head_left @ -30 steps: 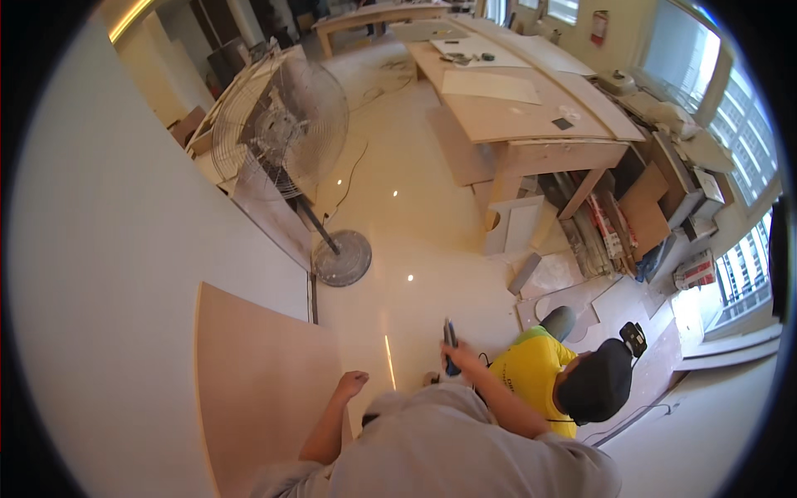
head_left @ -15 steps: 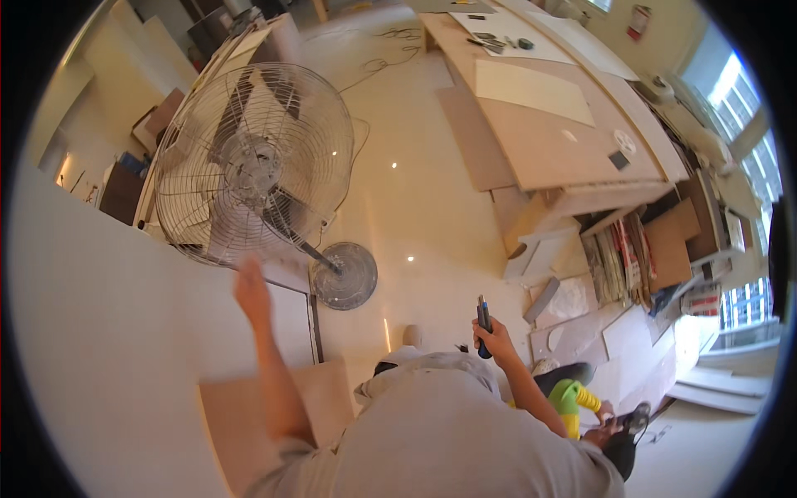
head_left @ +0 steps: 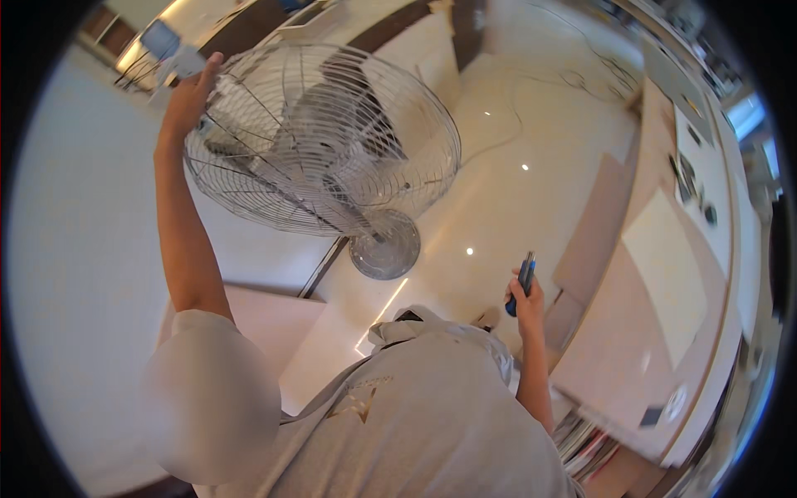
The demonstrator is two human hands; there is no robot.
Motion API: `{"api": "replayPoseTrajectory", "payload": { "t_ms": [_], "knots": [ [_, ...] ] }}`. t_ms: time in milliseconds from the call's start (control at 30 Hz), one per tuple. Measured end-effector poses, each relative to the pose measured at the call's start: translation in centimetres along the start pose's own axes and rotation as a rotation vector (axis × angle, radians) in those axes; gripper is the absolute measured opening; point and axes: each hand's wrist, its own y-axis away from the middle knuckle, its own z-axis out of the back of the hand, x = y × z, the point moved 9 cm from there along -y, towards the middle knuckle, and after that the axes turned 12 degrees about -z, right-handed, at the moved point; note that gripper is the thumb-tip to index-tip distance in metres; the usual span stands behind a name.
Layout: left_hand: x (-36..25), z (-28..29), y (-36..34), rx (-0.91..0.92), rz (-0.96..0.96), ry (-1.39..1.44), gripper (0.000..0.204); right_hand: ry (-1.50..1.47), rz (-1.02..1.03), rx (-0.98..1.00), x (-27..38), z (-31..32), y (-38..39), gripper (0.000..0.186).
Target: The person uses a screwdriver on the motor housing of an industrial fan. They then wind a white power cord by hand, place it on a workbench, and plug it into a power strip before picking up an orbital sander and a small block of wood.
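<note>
My right hand (head_left: 525,300) is wrapped round a black and blue utility knife (head_left: 521,285), held upright in front of my body at the right. My left arm is raised to the far left. There, my left hand (head_left: 189,100) is at the left rim of a large pedestal fan (head_left: 324,137), with its visible fingers stretched out. Whether it presses on the wire cage or only passes beside it I cannot tell. The fan's cage is tilted, and its round grey base (head_left: 384,245) stands on the floor.
A long worktable (head_left: 614,365) with a pale sheet (head_left: 668,274) and small tools runs along the right. Cables (head_left: 594,79) lie on the glossy floor beyond the fan. A white panel surface (head_left: 91,274) spans the left, next to a pinkish board (head_left: 266,319).
My view has turned left, so the worktable sits farther right. My left hand has risen from below the fan's cage to its left rim. The knife stays in my right hand.
</note>
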Motion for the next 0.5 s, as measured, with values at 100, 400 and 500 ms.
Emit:
{"api": "replayPoseTrajectory", "payload": {
  "t_ms": [100, 400, 500],
  "knots": [
    [-3.8, -0.6, 2.2, -0.085, 0.053, 0.021, 0.083, 0.194, 0.07, 0.148, 8.5, -0.7, -7.6, 0.028],
    [-11.2, 0.3, 9.6, -0.34, 0.319, -0.076, 0.06, 0.273, 0.348, 0.63, 24.8, -13.1, -16.3, 0.054],
    [-13.7, -1.6, 11.8, -0.408, 0.374, -0.068, 0.06, 0.284, 0.377, 0.736, 22.4, -14.7, -17.7, 0.061]
  ]
}}
